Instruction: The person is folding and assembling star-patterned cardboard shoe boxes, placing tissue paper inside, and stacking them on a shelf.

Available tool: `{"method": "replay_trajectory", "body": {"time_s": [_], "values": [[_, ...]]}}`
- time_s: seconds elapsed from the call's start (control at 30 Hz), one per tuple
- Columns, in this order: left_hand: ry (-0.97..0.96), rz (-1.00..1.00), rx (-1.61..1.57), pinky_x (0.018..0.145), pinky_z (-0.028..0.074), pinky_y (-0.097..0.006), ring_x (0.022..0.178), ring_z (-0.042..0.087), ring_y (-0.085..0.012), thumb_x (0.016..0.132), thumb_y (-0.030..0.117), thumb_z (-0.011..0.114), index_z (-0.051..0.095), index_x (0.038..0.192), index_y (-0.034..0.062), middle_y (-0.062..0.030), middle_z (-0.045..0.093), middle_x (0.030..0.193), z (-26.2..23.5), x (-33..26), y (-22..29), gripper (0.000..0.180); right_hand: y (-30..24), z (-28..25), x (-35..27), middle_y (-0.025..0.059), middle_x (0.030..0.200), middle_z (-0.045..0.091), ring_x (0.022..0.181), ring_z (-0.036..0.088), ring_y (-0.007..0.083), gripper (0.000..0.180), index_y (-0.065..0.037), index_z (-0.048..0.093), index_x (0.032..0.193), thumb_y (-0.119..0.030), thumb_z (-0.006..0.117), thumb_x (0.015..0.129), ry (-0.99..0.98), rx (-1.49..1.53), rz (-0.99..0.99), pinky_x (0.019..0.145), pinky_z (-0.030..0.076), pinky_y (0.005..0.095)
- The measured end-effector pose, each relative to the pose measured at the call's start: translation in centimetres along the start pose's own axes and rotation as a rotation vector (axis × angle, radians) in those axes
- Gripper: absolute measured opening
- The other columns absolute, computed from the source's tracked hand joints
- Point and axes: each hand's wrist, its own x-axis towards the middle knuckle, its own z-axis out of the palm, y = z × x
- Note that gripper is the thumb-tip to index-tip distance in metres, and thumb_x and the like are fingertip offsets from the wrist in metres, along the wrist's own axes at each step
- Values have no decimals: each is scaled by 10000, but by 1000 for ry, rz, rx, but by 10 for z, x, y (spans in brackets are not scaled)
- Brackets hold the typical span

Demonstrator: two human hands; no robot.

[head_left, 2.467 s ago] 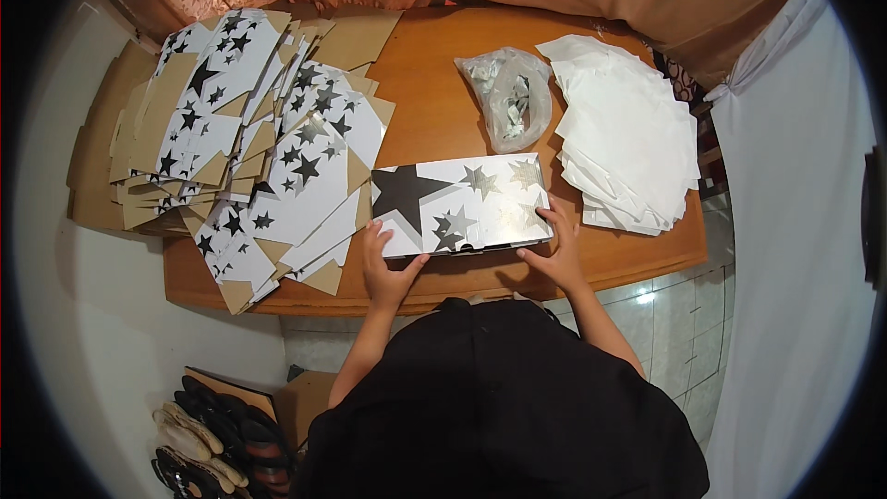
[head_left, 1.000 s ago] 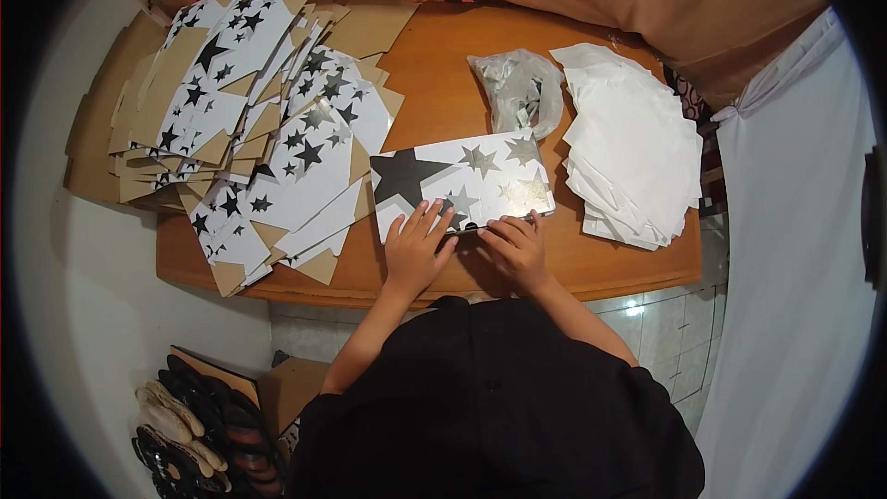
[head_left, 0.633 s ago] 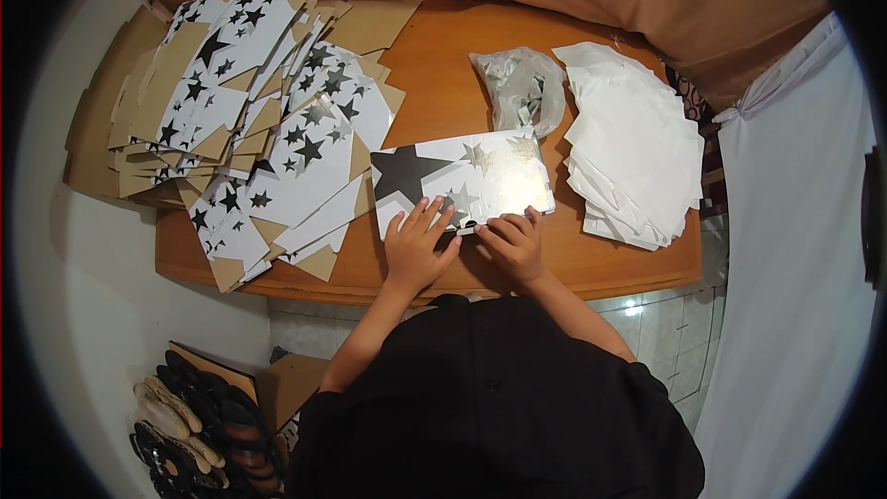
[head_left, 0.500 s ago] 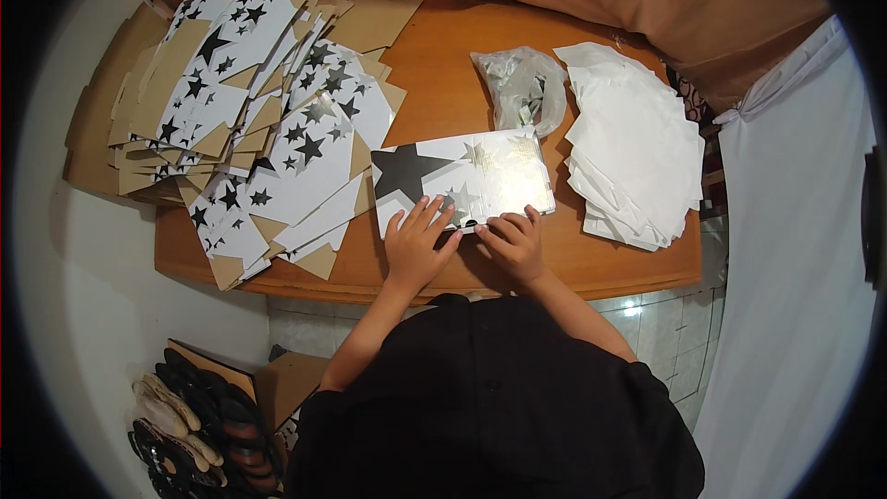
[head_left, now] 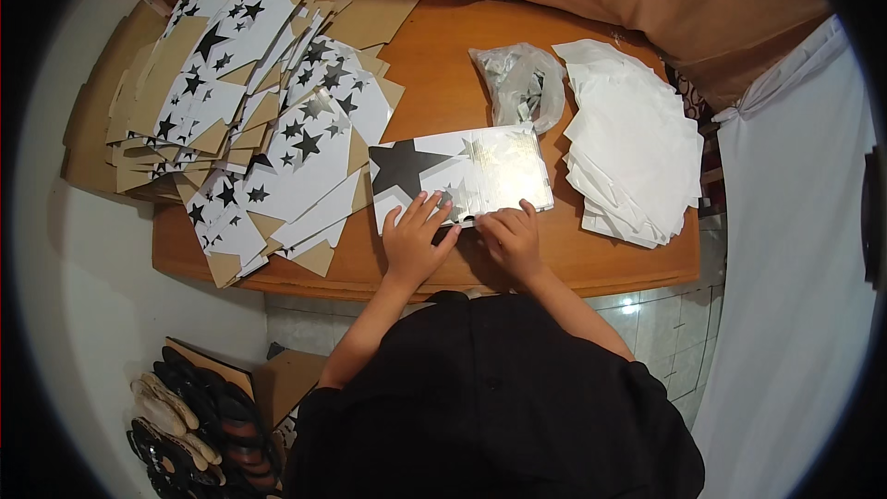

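A white carton box (head_left: 448, 162) with black and shiny grey stars lies closed in front of me on the table. My left hand (head_left: 416, 242) rests on its near left part, fingers spread and flat over the edge. At the near right edge is my right hand (head_left: 511, 240), its fingers bent but apart on the lid. The index finger sits beside a small dark notch (head_left: 468, 219) in the front edge. Neither hand lifts the box. The right thumb is mostly hidden.
Flat, unfolded star-printed cartons (head_left: 305, 143) are piled at the left of the wooden table (head_left: 443, 55). Behind the box stands a clear plastic bag (head_left: 519, 88) with small items inside. White paper sheets (head_left: 633, 143) form a stack at right. Shoes (head_left: 217, 416) lie at lower left.
My right hand's fingers have bent more and shifted slightly at the near edge near the notch. The left hand stays on the box, which has hardly moved.
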Motion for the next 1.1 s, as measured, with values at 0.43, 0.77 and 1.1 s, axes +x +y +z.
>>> {"method": "replay_trajectory", "body": {"time_s": [0.43, 0.77, 1.1], "values": [[41, 6, -13, 866, 327, -381, 1066, 573, -201, 717, 356, 711, 685, 976, 132, -46, 635, 1113, 3, 0, -1, 343, 3, -5, 0, 22, 912, 558, 854, 557, 178, 303, -185, 649, 968, -132, 688, 673, 0, 13, -53, 892, 361, 487], [42, 18, -32, 864, 330, -381, 1065, 575, -199, 703, 324, 710, 686, 977, 139, -52, 633, 1119, 2, 0, -3, 332, 1, -2, 0, 6, 916, 544, 853, 546, 173, 314, -203, 657, 953, -135, 710, 651, 37, -34, -93, 880, 369, 474], [67, 8, -1, 846, 339, -375, 1046, 583, -191, 710, 342, 714, 690, 961, 143, -38, 644, 1097, 7, -3, -4, 321, -4, -7, 8, 45, 1007, 598, 948, 571, 211, 210, -126, 649, 949, -131, 687, 742, -6, 96, 116, 877, 364, 439]]}}
